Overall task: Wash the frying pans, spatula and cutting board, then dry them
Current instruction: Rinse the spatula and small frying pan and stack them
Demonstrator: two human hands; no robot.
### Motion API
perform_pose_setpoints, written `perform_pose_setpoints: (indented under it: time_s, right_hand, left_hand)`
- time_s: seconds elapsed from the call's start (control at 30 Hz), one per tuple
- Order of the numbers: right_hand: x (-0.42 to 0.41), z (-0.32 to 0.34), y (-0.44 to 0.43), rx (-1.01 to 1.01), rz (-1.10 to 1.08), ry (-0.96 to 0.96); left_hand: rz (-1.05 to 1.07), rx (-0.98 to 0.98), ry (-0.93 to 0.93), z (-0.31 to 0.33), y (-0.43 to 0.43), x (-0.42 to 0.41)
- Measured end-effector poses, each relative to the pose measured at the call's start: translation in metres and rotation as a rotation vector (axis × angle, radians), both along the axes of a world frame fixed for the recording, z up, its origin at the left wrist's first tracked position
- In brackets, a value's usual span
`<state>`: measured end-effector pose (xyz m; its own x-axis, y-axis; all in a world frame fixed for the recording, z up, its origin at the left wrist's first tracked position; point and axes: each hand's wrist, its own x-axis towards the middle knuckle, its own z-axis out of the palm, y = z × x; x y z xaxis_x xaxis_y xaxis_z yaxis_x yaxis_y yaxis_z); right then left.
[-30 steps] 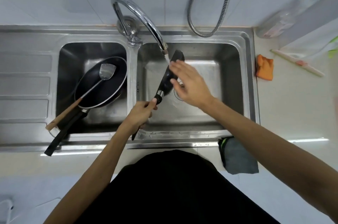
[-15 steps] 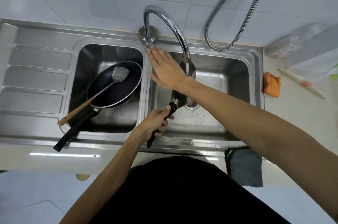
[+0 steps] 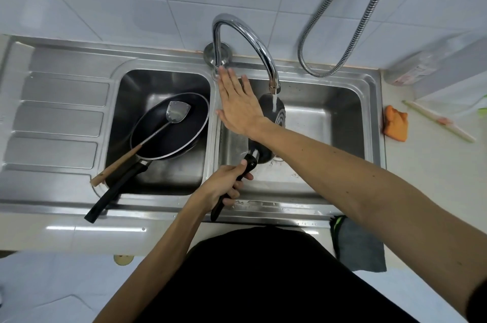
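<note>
My left hand (image 3: 224, 185) grips the black handle of a small black frying pan (image 3: 272, 114), held on edge in the right basin under the running faucet (image 3: 253, 40). Water falls from the spout onto the pan. My right hand (image 3: 237, 101) is stretched out flat with straight fingers, its fingertips at the tap base between the two basins; my forearm hides the pan's middle. In the left basin lies a larger black frying pan (image 3: 181, 138), and a metal spatula (image 3: 176, 111) with a wooden handle rests in it. No cutting board is in view.
The steel double sink (image 3: 66, 90) has a ribbed drainboard on the left. A metal hose (image 3: 350, 43) hangs on the tiled wall. An orange cloth (image 3: 395, 125) and a chopstick-like stick (image 3: 437, 122) lie on the right counter. A grey cloth (image 3: 358, 246) hangs over the front edge.
My right hand left the small pan and reached up left to the tap base. My left hand kept its grip on the pan's handle. The view shifted left and up.
</note>
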<state>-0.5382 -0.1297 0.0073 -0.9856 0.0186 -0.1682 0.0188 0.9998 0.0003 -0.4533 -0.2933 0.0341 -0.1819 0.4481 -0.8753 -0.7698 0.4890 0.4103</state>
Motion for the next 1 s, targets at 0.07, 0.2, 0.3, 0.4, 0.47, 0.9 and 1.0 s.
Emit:
perform_pose_setpoints:
  time_s: [0.07, 0.2, 0.3, 0.4, 0.47, 0.9, 1.0]
  right_hand:
    - [-0.004, 0.002, -0.003, 0.008, -0.033, -0.011]
    - [-0.016, 0.006, 0.002, 0.031, -0.074, -0.016]
    - [-0.022, 0.011, 0.012, 0.030, -0.086, -0.028]
    - [-0.026, 0.015, 0.019, 0.011, -0.088, -0.054]
    - [-0.027, 0.018, 0.021, -0.013, -0.090, -0.072]
    - [0.070, 0.036, 0.025, -0.437, -0.099, -0.088]
    - [0.090, 0.039, 0.010, -0.460, 0.057, -0.147]
  left_hand:
    - [0.011, -0.001, 0.004, 0.000, -0.002, -0.001]
    - [-0.016, -0.023, 0.072, -0.002, -0.008, 0.002]
    - [-0.099, -0.066, 0.261, -0.005, -0.012, 0.009]
    - [-0.238, -0.135, 0.530, -0.007, -0.018, 0.012]
    - [-0.309, -0.141, 0.671, -0.007, -0.025, 0.013]
    - [-0.350, -0.318, 1.005, -0.008, -0.075, 0.000]
    - [-0.279, -0.379, 1.010, -0.008, -0.092, -0.008]
